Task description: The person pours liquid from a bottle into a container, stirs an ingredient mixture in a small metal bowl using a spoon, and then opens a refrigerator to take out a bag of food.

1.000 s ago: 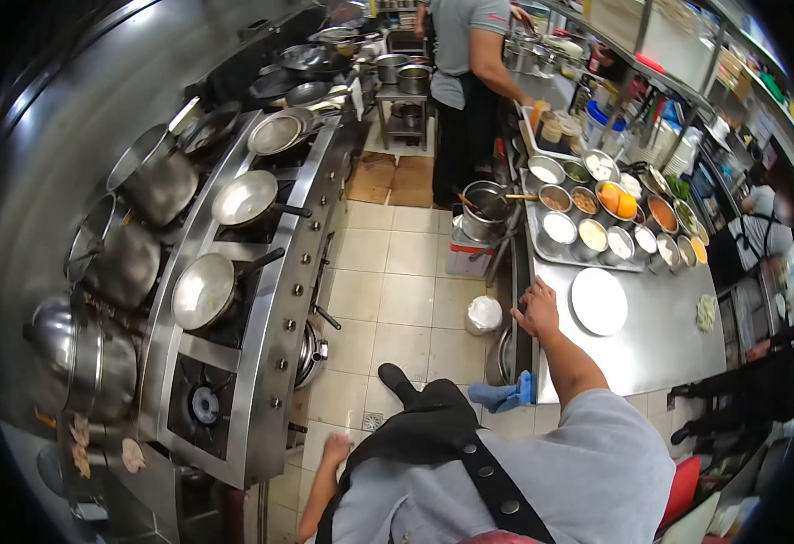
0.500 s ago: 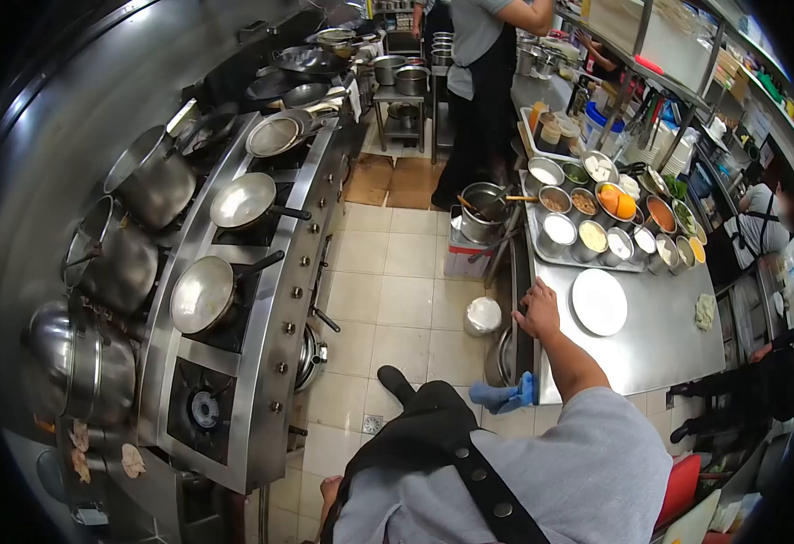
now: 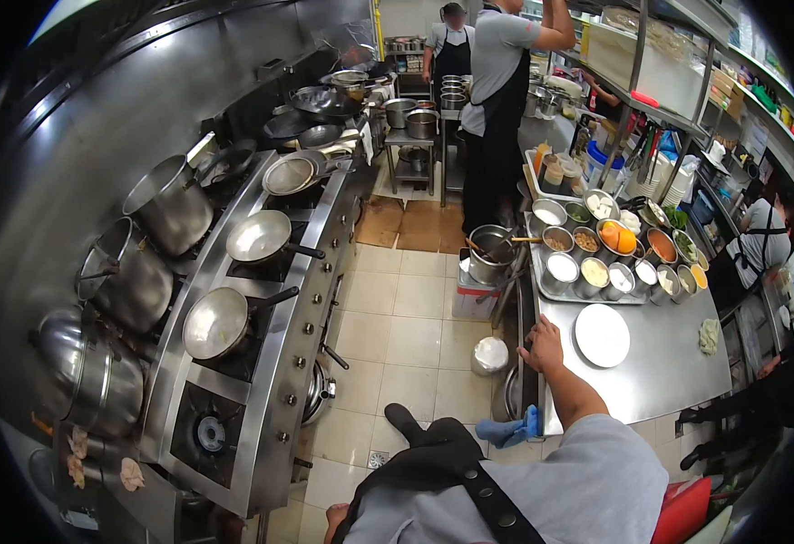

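My right hand [image 3: 543,345] rests on the left edge of the steel counter [image 3: 660,376], fingers apart and holding nothing. Just right of it lies a white plate [image 3: 602,335] with nothing on it. Beyond the plate, a metal tray [image 3: 555,292] carries several steel containers of ingredients, one holding orange pieces [image 3: 617,238]. Only a small part of my left hand [image 3: 335,519] shows beside my apron at the bottom; its fingers are hidden. A blue cloth [image 3: 508,429] hangs by the counter's near corner.
On the left runs a stove [image 3: 274,408] with two frying pans [image 3: 216,324] and large pots [image 3: 168,207] behind. A lidded white tub [image 3: 489,355] stands on the tiled floor. A co-worker in a black apron [image 3: 498,136] stands ahead, near a pot with ladles [image 3: 489,256].
The view has tilted up a little, so the scene sits lower and a further person shows at the back. My right hand stays at the counter edge.
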`<state>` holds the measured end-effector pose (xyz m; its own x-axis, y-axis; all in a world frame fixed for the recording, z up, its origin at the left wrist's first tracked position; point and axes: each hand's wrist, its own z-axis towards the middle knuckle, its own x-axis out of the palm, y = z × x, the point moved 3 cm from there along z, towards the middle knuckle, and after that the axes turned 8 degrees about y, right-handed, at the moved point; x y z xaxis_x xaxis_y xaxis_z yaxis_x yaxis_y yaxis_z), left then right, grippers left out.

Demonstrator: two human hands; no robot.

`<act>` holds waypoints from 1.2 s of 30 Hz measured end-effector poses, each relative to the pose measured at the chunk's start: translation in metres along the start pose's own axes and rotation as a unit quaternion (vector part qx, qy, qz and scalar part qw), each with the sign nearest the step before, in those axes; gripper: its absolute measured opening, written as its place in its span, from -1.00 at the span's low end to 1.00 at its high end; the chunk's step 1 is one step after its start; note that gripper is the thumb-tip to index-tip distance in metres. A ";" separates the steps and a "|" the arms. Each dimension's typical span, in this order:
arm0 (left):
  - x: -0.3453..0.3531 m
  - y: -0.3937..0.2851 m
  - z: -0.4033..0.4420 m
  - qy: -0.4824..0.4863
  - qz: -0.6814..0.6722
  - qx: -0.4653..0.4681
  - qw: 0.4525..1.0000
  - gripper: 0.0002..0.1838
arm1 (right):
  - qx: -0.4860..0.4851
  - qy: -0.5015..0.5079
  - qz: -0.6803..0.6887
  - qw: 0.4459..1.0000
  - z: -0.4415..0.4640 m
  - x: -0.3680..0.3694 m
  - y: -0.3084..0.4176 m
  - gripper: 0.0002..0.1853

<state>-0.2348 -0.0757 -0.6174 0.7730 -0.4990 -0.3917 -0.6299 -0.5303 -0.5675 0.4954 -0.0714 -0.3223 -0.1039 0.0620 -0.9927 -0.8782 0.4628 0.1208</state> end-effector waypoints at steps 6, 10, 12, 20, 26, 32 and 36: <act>0.012 0.013 0.000 -0.004 -0.094 -0.004 0.996 -0.79 | -0.001 0.000 0.007 1.000 0.000 0.002 0.000 -0.65; 0.015 0.008 0.003 -0.017 0.001 -0.015 1.000 -0.83 | -0.008 -0.005 0.003 1.000 -0.001 0.001 0.001 -0.64; 0.018 0.007 0.007 -0.013 -0.039 -0.027 0.999 -0.85 | -0.014 -0.015 0.002 1.000 -0.002 0.000 0.002 -0.65; 0.015 0.006 0.010 -0.016 -0.037 0.027 0.999 -0.83 | -0.006 -0.008 -0.002 1.000 -0.003 0.001 -0.001 -0.65; 0.009 0.001 0.011 -0.009 -0.001 0.036 0.999 -0.79 | 0.009 0.011 -0.018 1.000 0.000 0.002 0.000 -0.61; 0.004 0.000 0.010 -0.004 0.014 0.016 1.000 -0.80 | 0.017 0.030 -0.012 0.999 -0.001 -0.003 0.003 -0.61; 0.000 0.000 0.009 -0.003 0.026 0.007 1.000 -0.80 | 0.016 0.036 -0.013 0.999 -0.001 -0.004 0.004 -0.59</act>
<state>-0.2347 -0.0698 -0.6238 0.7392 -0.5224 -0.4251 -0.6687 -0.4940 -0.5557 0.4917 -0.0703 -0.3177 -0.1165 -0.0137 -0.9931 -0.8661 0.4908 0.0949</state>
